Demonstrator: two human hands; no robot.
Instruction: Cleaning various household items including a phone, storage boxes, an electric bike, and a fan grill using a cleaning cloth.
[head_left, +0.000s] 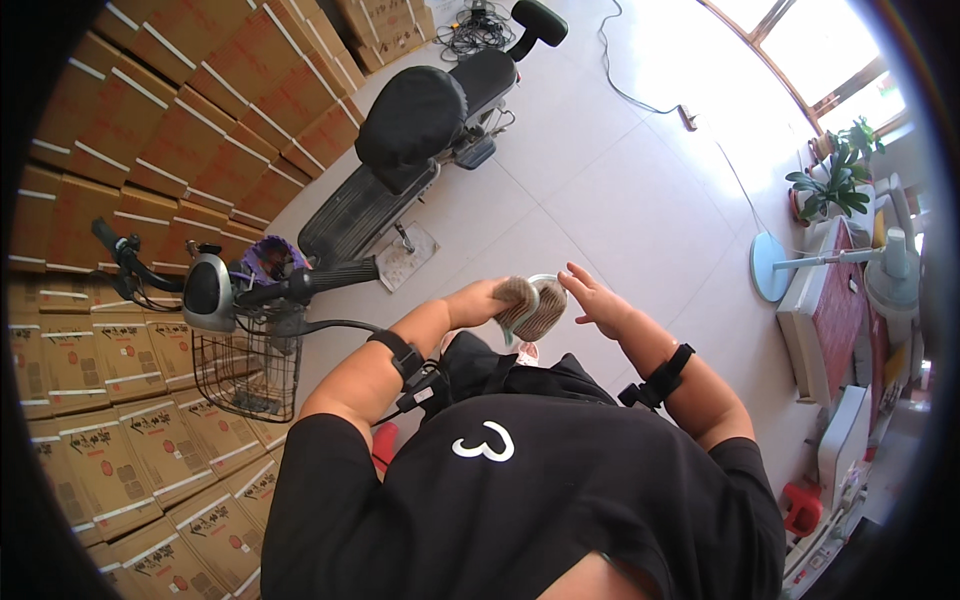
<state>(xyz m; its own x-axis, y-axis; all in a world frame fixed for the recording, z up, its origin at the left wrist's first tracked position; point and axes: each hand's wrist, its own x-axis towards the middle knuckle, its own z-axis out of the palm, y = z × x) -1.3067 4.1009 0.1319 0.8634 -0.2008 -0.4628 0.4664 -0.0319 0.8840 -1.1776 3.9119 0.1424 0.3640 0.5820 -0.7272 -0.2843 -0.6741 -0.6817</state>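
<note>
My left hand (478, 297) holds a brown-and-beige striped fabric piece (541, 315), possibly a slipper, at its left side. Two rounded lobes make up the piece, and a pale green edging runs along it. A whitish curved rim (546, 278) shows at its top; what it belongs to is unclear. Just right of the piece is my right hand (604, 306), fingers apart and nothing in it. Whether its fingertips touch the rim cannot be made out. Below the piece, a pinkish shoe (528, 352) shows between my dark-clothed legs.
An electric scooter (367, 195) with a wire basket (247, 375) stands at left, before stacked cardboard boxes (135, 450). A power strip (687, 118) and cable lie on the tiled floor (540, 187). At right are a pedestal fan (892, 274), potted plants (832, 184) and a red-topped table (823, 300).
</note>
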